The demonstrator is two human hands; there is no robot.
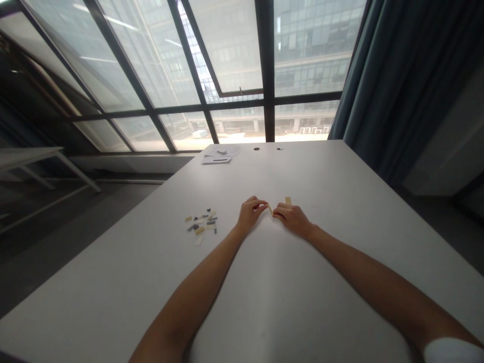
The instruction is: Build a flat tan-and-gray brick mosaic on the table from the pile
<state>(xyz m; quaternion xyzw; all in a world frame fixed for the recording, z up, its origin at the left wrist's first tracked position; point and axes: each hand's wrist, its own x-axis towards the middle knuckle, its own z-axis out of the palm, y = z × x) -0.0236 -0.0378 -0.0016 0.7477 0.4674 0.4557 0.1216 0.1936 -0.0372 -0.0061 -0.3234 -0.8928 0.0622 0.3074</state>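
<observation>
Between my two hands, just above the white table (234,282), is a thin pale-yellow strip that looks like a toy building piece (269,209). The thumb and fingertips of my left hand (251,212) pinch its upper left end. My right hand (292,218) grips the lower right end with curled fingers, which hide part of it. Just behind my right hand lies a flat yellow piece (288,200). To the left of my left hand, a loose pile of small yellow, grey and black pieces (202,222) is spread on the table.
White papers (217,157) lie at the table's far left corner. Two small dark round spots, one a dark disc (256,148), sit near the far edge. Beyond stand large windows (234,50), with a blue curtain (381,91) to the right and another table (30,156) at left.
</observation>
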